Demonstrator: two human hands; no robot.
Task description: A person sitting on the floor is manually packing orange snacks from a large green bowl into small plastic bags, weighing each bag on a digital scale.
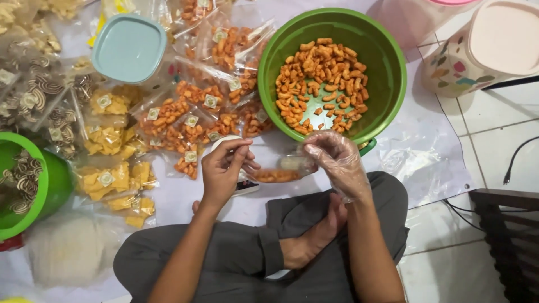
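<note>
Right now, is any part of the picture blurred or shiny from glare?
Head view: light is soft and even; the snack bags and the right hand in its plastic glove show pale glare; the small bag between both hands is slightly blurred; the green bowl is sharp.

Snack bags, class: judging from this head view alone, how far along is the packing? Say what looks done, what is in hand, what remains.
Done: many filled snack packets lie on the sheet. In hand: the left hand and the gloved right hand hold a small clear bag partly filled. Left: orange snacks remain in the green bowl.
</note>
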